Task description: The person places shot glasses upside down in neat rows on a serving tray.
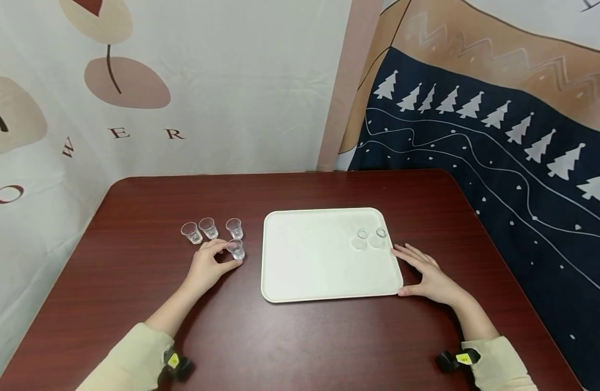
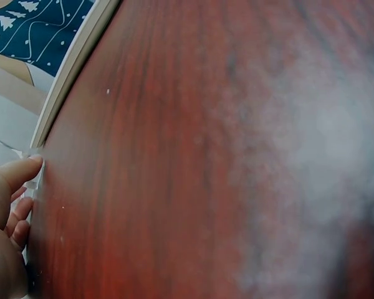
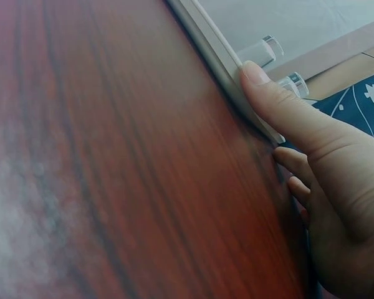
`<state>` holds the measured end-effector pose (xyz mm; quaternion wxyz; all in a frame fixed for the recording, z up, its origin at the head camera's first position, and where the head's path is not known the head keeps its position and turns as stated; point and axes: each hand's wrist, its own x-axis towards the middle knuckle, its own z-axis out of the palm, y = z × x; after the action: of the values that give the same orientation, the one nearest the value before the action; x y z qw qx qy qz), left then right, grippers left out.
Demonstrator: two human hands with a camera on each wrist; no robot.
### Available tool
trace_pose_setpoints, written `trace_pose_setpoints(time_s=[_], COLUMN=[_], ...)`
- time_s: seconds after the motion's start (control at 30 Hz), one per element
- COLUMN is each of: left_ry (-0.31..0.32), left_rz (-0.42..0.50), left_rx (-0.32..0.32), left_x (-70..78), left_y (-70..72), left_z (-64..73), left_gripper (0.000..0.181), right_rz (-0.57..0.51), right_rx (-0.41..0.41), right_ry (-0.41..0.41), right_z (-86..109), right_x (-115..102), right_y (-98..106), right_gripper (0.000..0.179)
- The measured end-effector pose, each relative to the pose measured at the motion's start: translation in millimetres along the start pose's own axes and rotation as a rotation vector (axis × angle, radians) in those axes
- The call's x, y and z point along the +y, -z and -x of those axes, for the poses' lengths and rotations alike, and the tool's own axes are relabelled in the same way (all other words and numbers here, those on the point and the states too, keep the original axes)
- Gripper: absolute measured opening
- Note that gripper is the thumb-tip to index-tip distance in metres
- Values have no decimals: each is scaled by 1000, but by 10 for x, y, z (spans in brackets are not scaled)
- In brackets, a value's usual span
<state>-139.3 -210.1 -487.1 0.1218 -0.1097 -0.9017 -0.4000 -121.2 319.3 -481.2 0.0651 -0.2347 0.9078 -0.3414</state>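
My left hand holds a small clear plastic cup between thumb and fingertips, left of a white tray. In the left wrist view the thumb largely hides that cup. Just beyond the hand stand three more clear cups: one cup behind the held one, and a pair, a cup and another cup, further left. My right hand rests against the tray's right edge, thumb near the front corner and fingers spread further back. Two clear cups, one and another, stand on the tray's right part.
The dark red wooden table carries everything. Behind it hang a pale curtain with printed shapes and letters and a dark blue cloth with white trees. Each wrist wears a black device, one left and one right.
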Motion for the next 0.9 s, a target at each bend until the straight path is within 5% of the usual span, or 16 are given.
trace_pose_setpoints(time_s=[0.53, 0.9], left_ry=[136, 158], left_rz=[54, 150], left_rx=[-8, -2], left_x=[12, 237], left_y=[146, 174], left_z=[50, 39], left_gripper=[26, 29], right_rz=[-6, -10], right_rx=[9, 2], right_ry=[24, 15], right_z=[-19, -4], right_x=[13, 3], right_y=[-9, -1], right_gripper=[88, 91])
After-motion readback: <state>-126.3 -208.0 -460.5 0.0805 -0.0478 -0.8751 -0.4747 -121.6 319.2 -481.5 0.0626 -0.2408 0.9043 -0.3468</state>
